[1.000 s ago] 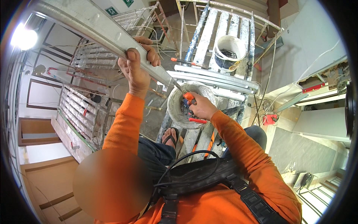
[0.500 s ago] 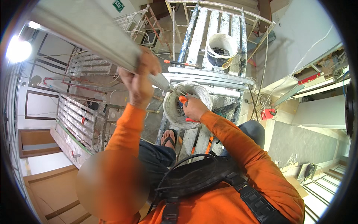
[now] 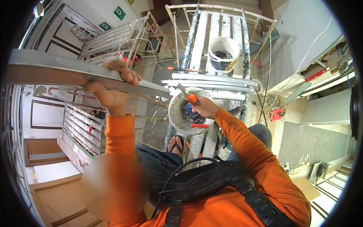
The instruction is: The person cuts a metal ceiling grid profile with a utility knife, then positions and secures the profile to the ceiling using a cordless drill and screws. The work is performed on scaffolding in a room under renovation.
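My left hand [image 3: 113, 96] grips a metal channel [image 3: 73, 73] left of the near bucket [image 3: 172, 113]; my right hand [image 3: 207, 107] grasps an orange-handled tool [image 3: 193, 99] over its mouth. Metal lengths [image 3: 211, 81] lie beyond it; what's finished, I can't tell.

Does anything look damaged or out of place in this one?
Two things. At the right, the wall has a ragged, broken-out opening, rough against the smooth surface beside it. And an open flip-flop seems scant footwear for handling a long metal bar.
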Demonstrator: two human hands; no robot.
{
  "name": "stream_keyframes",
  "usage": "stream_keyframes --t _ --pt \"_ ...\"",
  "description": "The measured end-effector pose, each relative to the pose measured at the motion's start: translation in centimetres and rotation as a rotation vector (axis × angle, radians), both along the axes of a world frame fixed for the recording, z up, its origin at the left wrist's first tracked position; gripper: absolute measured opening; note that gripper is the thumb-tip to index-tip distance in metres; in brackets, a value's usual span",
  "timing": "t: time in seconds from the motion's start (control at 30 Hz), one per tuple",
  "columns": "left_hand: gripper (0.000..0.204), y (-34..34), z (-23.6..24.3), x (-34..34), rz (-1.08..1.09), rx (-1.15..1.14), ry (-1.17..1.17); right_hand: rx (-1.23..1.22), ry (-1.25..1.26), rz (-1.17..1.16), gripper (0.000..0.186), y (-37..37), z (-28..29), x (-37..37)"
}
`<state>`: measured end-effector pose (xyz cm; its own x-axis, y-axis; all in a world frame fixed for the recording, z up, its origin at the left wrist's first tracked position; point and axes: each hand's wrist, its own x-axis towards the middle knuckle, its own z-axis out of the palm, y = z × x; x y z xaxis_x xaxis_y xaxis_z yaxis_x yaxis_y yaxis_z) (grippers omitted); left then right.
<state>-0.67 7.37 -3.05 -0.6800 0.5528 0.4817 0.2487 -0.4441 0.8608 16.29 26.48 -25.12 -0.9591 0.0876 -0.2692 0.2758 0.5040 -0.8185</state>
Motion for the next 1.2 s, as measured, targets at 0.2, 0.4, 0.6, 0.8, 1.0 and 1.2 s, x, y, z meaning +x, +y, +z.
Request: stream_keyframes --t 0.2,0.4,0.6,0.8,1.0,1.2 --pt "0.106 1.5 0.1 2.8 -0.089 0.029 -0.042 -0.222 0.035 -0.048 0.038 -1.5 0.1 0.8" --pt "0.088 2.2 -1.3 3.2 -0.166 -0.063 0.087 0.031 0.133 -0.157 0.029 -3.4 -0.4 0.8" --pt "0.078 5.3 -3.0 6.0 0.085 -0.19 0.246 0.148 -0.001 -0.294 0.033 -4.8 -1.5 0.7" --pt "0.08 3.7 -2.0 1.4 0.208 -0.052 0.221 -0.496 -0.21 -0.188 0.026 0.5 -1.6 1.6" --pt "0.089 -1.3 1.5 -1.3 0.258 0.076 -0.027 0.269 -0.054 -0.037 0.026 -0.2 -1.7 2.0" --pt "0.096 -2.8 3.1 -1.5 0.097 0.138 -0.063 0.441 -0.088 0.14 0.041 -2.4 -4.3 1.1"
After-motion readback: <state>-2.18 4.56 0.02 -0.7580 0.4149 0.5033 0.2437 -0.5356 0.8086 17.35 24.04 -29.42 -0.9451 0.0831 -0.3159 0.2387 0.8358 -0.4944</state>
